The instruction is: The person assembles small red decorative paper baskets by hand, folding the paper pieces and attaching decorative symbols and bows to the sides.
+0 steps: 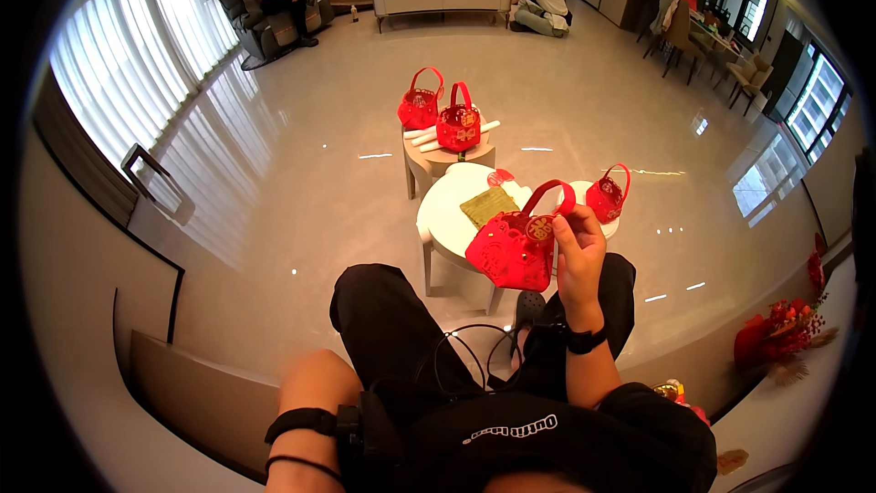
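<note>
My right hand (581, 260) is closed on a red felt gift basket (513, 254) near the base of its looped handle. A round gold emblem sits on the basket's side, and the basket hangs over the near edge of a round white stool (440, 219). On that stool lie a flat green square (487, 207) and a small red cut-out piece (500, 178). Beside my left thigh is my left hand (317, 372), smeared by motion, its fingers not distinguishable. A similar red basket (605, 200) stands on another white stool to the right.
Beyond the white stool, a beige stool (429, 162) carries two more red baskets (459, 130) and several white rolls (424, 136). Red floral decorations (787, 327) stand at the right. Several people sit near a far low table (443, 2) and an armchair (251, 18).
</note>
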`<state>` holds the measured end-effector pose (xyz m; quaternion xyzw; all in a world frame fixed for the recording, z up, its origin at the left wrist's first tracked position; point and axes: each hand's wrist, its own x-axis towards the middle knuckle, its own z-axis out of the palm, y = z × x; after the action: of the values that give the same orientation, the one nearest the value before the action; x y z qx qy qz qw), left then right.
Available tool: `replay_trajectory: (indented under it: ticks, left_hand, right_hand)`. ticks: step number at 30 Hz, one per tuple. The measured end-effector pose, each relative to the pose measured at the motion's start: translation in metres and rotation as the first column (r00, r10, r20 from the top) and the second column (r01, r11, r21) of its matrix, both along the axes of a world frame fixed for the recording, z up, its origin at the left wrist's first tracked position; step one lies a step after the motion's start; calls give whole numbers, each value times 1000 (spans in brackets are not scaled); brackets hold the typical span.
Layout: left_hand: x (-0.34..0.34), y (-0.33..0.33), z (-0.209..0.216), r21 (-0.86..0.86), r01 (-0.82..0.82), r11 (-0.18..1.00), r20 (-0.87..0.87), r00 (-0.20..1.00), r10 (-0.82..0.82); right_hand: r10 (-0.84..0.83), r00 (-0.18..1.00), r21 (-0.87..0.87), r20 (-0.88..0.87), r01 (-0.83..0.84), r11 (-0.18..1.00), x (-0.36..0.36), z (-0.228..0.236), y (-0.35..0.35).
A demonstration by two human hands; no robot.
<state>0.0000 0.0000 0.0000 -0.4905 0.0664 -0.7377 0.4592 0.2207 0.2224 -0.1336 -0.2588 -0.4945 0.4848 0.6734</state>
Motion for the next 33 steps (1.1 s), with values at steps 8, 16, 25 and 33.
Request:
replay_trajectory:
  ticks: [8, 16, 25, 33]
  left_hand:
    - [-1, 195, -73, -836, 451, 312, 368, 883, -292]
    - [6, 268, -179, -993, -112, -36, -115, 991, 73]
    - [17, 269, -186, -995, -24, -92, -23, 1000, -18]
    - [21, 274, -194, -905, 277, -323, 344, 924, -170]
  right_hand:
    - [243, 945, 73, 217, -264, 962, -26, 33, 77]
    - [210, 913, -33, 351, -212, 977, -31, -32, 138]
    - [204, 866, -55, 457, -201, 978, -48, -38, 121]
    - [346, 852, -90, 394, -339, 936, -45, -34, 113]
